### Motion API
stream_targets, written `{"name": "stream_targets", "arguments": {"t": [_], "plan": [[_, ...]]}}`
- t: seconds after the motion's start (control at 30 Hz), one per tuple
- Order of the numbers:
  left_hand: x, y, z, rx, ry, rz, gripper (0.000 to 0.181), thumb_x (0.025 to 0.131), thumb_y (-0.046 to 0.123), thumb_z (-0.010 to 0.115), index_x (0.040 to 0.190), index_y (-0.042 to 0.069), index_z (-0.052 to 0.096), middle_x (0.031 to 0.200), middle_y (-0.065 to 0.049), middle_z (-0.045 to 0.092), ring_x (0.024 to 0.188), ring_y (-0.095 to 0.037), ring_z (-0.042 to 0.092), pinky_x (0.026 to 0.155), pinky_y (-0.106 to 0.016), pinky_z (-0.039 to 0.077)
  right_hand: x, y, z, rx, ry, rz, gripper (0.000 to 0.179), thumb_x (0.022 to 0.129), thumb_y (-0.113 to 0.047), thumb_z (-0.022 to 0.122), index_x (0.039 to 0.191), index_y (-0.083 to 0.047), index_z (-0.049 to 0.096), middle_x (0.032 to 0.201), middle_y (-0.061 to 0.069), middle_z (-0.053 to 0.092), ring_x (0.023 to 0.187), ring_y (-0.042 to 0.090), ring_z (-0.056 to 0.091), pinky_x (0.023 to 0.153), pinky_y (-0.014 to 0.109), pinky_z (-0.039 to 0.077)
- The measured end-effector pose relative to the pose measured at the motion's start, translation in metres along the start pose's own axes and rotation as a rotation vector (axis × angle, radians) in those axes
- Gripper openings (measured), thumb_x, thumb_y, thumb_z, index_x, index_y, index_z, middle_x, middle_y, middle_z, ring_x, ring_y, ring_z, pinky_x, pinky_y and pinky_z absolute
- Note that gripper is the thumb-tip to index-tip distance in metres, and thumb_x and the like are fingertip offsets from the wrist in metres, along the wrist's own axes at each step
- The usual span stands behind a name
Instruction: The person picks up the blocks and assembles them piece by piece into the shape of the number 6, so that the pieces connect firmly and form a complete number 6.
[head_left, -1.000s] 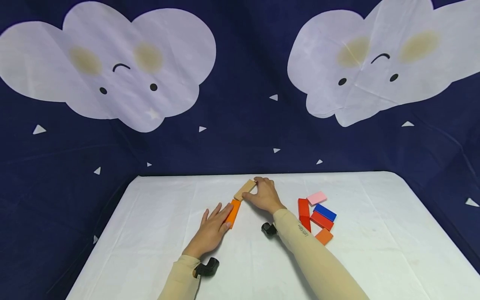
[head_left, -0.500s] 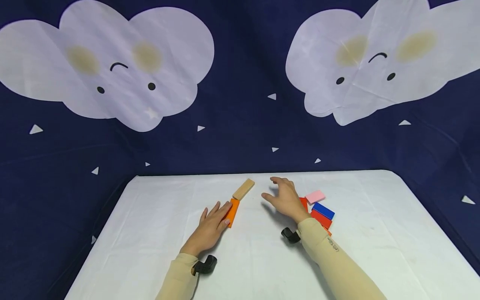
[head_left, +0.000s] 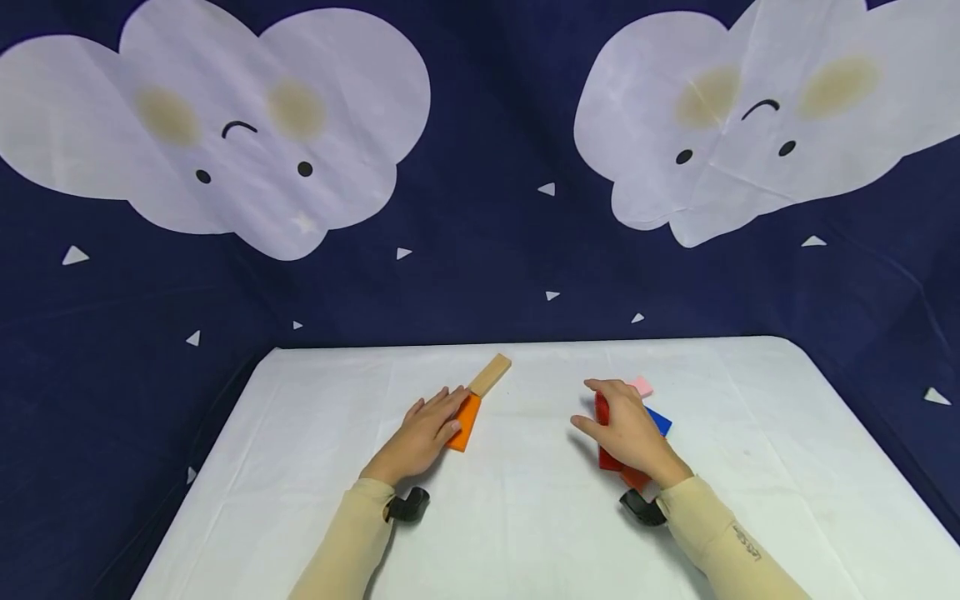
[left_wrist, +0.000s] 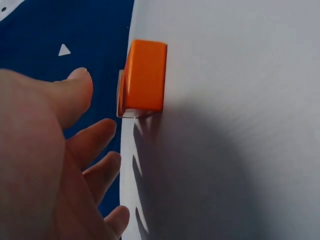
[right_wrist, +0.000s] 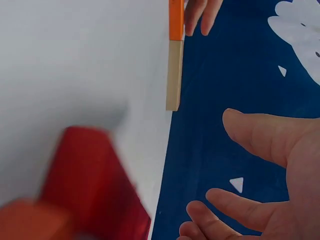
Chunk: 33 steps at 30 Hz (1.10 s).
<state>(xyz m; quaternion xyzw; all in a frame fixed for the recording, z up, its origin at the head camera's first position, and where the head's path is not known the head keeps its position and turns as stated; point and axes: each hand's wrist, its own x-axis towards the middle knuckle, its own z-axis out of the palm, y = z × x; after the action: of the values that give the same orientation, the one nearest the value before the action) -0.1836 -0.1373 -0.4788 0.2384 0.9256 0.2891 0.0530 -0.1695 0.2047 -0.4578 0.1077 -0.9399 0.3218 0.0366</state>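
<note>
An orange block (head_left: 467,423) lies on the white table, its far end meeting a plain wooden block (head_left: 491,375) that slants away to the right. My left hand (head_left: 422,435) is at the orange block's left side with its fingers extended. In the left wrist view, thumb and fingers stand apart from the orange block (left_wrist: 146,75). Over the red blocks (head_left: 607,458) hovers my right hand (head_left: 628,427), thumb and fingers spread and nothing between them. The right wrist view shows a blurred red block (right_wrist: 90,180) below that hand, which partly hides the pile in the head view.
Around the right hand lie a blue block (head_left: 659,421), a pink block (head_left: 642,386) and a darker orange block (head_left: 635,477). A dark blue cloth (head_left: 480,292) with white clouds hangs behind the table's far edge.
My right hand has let go of the wooden block and moved right and nearer, over the red blocks. The left hand stays beside the orange block, having shifted only slightly.
</note>
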Motion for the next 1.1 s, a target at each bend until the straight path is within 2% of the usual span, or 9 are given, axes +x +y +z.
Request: {"name": "stream_targets", "arguments": {"t": [0.23, 0.47, 0.73, 1.1], "plan": [[0.011, -0.001, -0.007, 0.029, -0.033, -0.012, 0.053, 0.108, 0.027, 0.048, 0.158, 0.013, 0.035, 0.161, -0.005, 0.036, 0.150, -0.029, 0.028, 0.120, -0.059, 0.014, -0.026, 0.010, -0.006, -0.061, 0.019, -0.034, 0.062, 0.086, -0.029, 0.081, 0.133, 0.003, 0.058, 0.128, 0.021, 0.059, 0.114, 0.036, 0.050, 0.089, 0.050, 0.052], [0.022, -0.002, -0.012, 0.078, -0.075, 0.009, 0.054, 0.109, 0.029, 0.046, 0.158, 0.014, 0.033, 0.162, -0.005, 0.034, 0.150, -0.028, 0.026, 0.121, -0.057, 0.014, -0.040, 0.017, -0.007, -0.123, 0.021, -0.053, 0.069, 0.080, -0.031, 0.086, 0.131, 0.005, 0.058, 0.130, 0.022, 0.057, 0.120, 0.038, 0.045, 0.099, 0.055, 0.045], [0.032, -0.007, -0.011, 0.124, -0.115, 0.031, 0.053, 0.109, 0.031, 0.045, 0.159, 0.016, 0.033, 0.162, -0.005, 0.033, 0.151, -0.027, 0.025, 0.121, -0.056, 0.014, -0.049, 0.018, -0.006, -0.177, 0.013, -0.073, 0.071, 0.077, -0.032, 0.088, 0.129, 0.008, 0.060, 0.126, 0.022, 0.059, 0.116, 0.039, 0.047, 0.098, 0.055, 0.045], [0.039, -0.008, -0.010, 0.132, -0.137, 0.061, 0.051, 0.108, 0.028, 0.046, 0.157, 0.016, 0.037, 0.161, -0.007, 0.035, 0.150, -0.029, 0.027, 0.121, -0.056, 0.016, -0.055, 0.019, 0.000, -0.259, 0.047, -0.100, 0.063, 0.076, -0.029, 0.089, 0.121, 0.007, 0.066, 0.120, 0.022, 0.059, 0.115, 0.040, 0.048, 0.099, 0.054, 0.043]]}}
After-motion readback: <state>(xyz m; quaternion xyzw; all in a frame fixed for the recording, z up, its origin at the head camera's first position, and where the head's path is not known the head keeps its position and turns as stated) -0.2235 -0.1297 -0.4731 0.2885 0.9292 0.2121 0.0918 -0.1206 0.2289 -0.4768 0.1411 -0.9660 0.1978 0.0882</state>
